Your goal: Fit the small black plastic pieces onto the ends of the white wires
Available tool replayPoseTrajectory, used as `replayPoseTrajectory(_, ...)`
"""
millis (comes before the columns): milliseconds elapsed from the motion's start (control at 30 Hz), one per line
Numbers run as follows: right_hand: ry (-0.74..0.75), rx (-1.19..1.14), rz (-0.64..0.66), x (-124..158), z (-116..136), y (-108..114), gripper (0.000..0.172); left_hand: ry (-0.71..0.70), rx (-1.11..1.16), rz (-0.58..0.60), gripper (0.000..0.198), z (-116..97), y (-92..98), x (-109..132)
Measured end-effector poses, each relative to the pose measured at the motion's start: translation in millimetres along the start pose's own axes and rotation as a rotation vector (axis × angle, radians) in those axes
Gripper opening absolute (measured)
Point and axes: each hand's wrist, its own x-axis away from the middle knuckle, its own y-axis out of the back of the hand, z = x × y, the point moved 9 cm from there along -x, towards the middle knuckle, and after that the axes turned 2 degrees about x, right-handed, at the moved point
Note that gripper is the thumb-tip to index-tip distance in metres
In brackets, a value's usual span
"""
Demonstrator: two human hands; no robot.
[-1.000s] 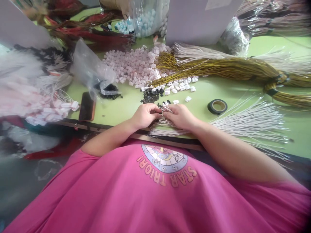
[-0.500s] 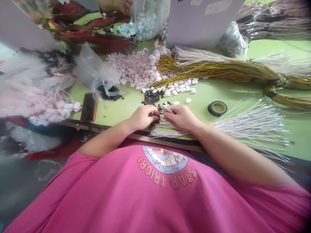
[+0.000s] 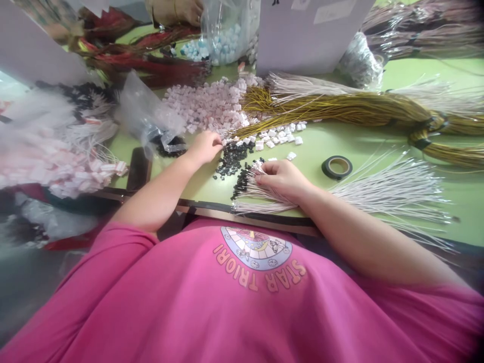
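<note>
My right hand (image 3: 283,177) is closed round a bunch of thin white wires (image 3: 393,189), which fan out to the right beneath my forearm. Small black connectors (image 3: 241,182) sit in a row at the left ends of some of these wires. My left hand (image 3: 204,147) is at the left edge of a loose pile of small black connectors (image 3: 233,157). Its fingertips are pressed together, and whatever may be between them is too small to make out. White connector housings (image 3: 212,103) lie heaped just beyond that hand.
A roll of black tape (image 3: 337,167) lies right of my right hand. Bundled yellow wires (image 3: 340,108) stretch across the back. On the left are a phone (image 3: 139,169), a clear plastic bag (image 3: 145,108) and piled white connectors (image 3: 79,174). Another person's hand (image 3: 185,11) shows behind.
My left hand has moved away from the wire ends, up and left to the loose black connectors. My right hand keeps its hold on the wires in nearly the same place.
</note>
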Motion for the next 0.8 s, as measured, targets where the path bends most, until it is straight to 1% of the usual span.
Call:
replayPoseTrajectory(67, 0.003, -0.006, 0.013, 0.1, 0.3, -1.0, 0.018, -0.005, -0.003, 0.04, 0.003, -2.4, -0.6, 3.9)
replayPoseTrajectory(133, -0.001, -0.022, 0.031, 0.7, 0.6, -2.3, 0.016, -0.01, -0.023, 0.09, 0.007, -6.7, 1.7, 12.0)
replayPoseTrajectory(233, 0.016, -0.018, 0.045, 1.2, 3.3, -3.2, 0.015, -0.039, -0.031, 0.117, 0.013, -20.8, 10.3, 29.7)
replayPoseTrajectory(333, 0.042, 0.006, 0.05, 0.8, 5.5, -4.2, 0.016, -0.069, 0.134, 0.14, 0.017, -42.3, 11.4, 52.0)
replayPoseTrajectory(400, 0.039, 0.014, 0.047, 0.3, 4.8, -4.6, 0.017, -0.05, 0.326, 0.202, 0.019, -54.3, 0.6, 66.2)
replayPoseTrajectory(467, 0.033, 0.013, 0.041, -0.1, 4.0, -4.5, 0.017, -0.009, 0.524, 0.264, 0.015, -61.9, -15.4, 76.7)
replayPoseTrajectory(533, 0.035, 0.011, 0.037, -0.1, 3.9, -4.2, 0.018, 0.057, 0.712, 0.314, 0.013, -63.6, -32.6, 82.8)
replayPoseTrajectory(600, 0.045, 0.02, 0.034, 0.2, 4.8, -3.3, 0.02, 0.127, 0.866, 0.341, 0.015, -61.4, -47.1, 85.3)
replayPoseTrajectory(700, 0.07, 0.044, 0.029, 1.1, 7.7, -1.9, 0.022, 0.167, 0.966, 0.341, 0.022, -58.8, -57.9, 85.7)
replayPoseTrajectory(800, 0.07, 0.046, 0.02, 1.5, 8.2, -0.9, 0.023, 0.166, 0.973, 0.314, 0.026, -57.7, -60.0, 85.2)
